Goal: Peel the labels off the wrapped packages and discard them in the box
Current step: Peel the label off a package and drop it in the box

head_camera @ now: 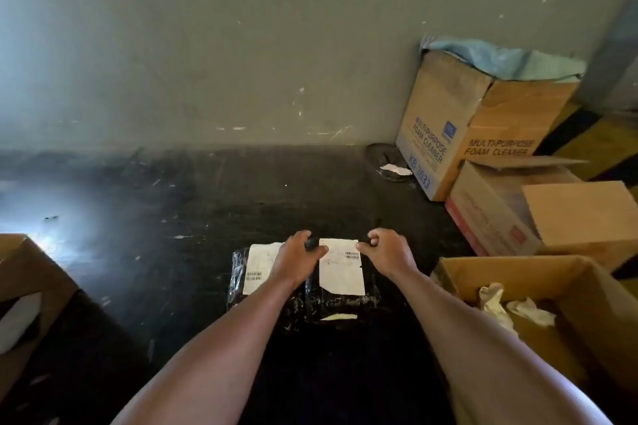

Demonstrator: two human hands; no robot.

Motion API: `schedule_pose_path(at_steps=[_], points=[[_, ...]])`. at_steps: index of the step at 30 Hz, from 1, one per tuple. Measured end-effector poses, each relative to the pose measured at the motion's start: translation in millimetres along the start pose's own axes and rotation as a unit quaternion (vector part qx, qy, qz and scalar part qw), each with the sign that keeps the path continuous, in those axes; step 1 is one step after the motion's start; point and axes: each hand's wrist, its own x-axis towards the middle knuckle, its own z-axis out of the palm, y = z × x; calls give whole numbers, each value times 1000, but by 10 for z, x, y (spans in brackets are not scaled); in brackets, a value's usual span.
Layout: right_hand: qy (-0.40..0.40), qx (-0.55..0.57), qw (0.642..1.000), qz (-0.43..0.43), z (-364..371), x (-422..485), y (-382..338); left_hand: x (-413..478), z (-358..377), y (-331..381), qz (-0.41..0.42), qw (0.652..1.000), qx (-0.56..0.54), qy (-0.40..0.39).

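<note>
Two black plastic-wrapped packages lie side by side on the dark floor. The right package carries a white label; the left package has its own white label. My left hand grips the far edge of the right package at the label's top left corner. My right hand pinches the same far edge at the label's top right corner. An open cardboard box at the near right holds crumpled white label scraps.
Two "Multi-purpose foam cleaner" cartons and further boxes stack along the right by the grey wall. Another cardboard box sits at the left edge. A dark sandal with a white scrap lies near the wall.
</note>
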Motion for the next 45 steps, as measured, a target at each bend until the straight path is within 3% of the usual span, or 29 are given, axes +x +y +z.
schedule_pose_path(at_steps=[9, 22, 45], points=[[-35, -13, 999, 29, 335, 321, 155, 141, 345, -158, -73, 997, 1, -25], [-86, 25, 995, 44, 526, 839, 277, 158, 652, -341, -69, 998, -7, -6], [-18, 164, 986, -23, 191, 574, 87, 150, 417, -411, -25, 985, 50, -164]])
